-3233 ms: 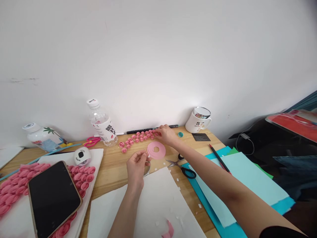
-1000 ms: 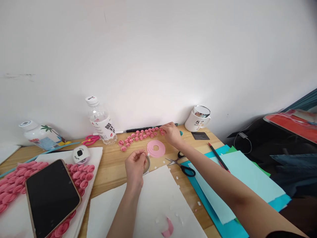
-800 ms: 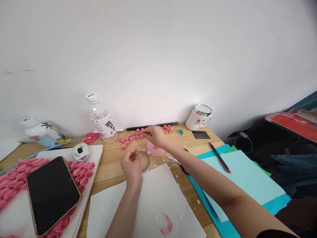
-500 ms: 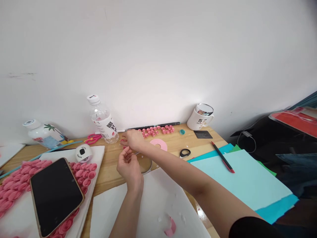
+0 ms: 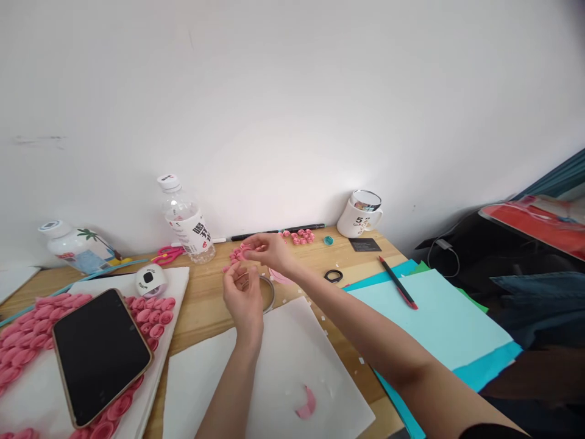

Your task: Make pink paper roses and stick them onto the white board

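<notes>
My right hand point(image 5: 269, 251) reaches across the table with its fingertips pinched on a thin pink paper strip point(image 5: 247, 250), partly hidden by the fingers. Just below it is my left hand point(image 5: 243, 299), its fingers loosely curled and the thumb apart from them; I see nothing held there. Behind the left fingers lies a roll of tape point(image 5: 269, 294), partly covered. Small pink paper rosettes point(image 5: 301, 236) lie along the wall, some close to the right fingertips. A pink paper disc point(image 5: 281, 277) shows partly under my right wrist.
White paper point(image 5: 283, 360) carries a curved pink scrap point(image 5: 306, 403). At left, a phone point(image 5: 103, 353) rests on a rosette-covered board point(image 5: 167, 299). A water bottle point(image 5: 189, 228), scissors point(image 5: 168, 254), mug point(image 5: 360, 214), black ring point(image 5: 333, 275), pen point(image 5: 398, 283) and coloured sheets point(image 5: 434, 317) surround the hands.
My hands have moved apart, the right one shifting right and slightly up from the left. More of the tape roll shows. The whole view has shifted slightly.
</notes>
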A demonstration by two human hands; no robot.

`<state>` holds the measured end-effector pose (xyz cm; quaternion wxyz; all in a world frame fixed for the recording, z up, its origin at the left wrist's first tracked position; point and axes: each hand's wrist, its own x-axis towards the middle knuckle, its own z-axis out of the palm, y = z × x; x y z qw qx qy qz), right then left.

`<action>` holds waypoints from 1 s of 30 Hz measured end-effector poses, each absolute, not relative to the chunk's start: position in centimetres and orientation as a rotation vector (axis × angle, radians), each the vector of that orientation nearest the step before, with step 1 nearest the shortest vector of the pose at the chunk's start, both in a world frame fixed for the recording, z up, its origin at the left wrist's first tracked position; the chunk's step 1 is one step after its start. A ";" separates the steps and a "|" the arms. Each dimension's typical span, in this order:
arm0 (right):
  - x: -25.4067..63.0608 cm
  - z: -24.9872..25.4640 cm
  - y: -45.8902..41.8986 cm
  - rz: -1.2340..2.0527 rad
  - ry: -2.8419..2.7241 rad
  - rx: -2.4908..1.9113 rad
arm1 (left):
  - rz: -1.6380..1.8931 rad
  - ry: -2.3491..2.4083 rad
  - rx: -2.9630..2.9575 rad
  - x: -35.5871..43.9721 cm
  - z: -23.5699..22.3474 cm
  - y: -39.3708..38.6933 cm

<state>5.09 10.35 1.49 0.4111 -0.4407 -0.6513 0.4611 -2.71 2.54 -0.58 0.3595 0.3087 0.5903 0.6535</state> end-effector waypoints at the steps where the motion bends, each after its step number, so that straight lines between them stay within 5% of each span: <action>1: 6.5 1.4 9.4 1.244 -1.556 -1.062 | 1.622 1.475 0.840 -2.5 -0.5 2.4; 14: 12.7 -1.4 3.3 1.615 -1.200 -0.800 | 1.288 1.252 0.966 -0.8 0.5 0.9; 30: 12.5 -1.8 2.7 1.267 -1.279 -0.794 | 1.316 1.096 1.057 -0.8 0.1 1.6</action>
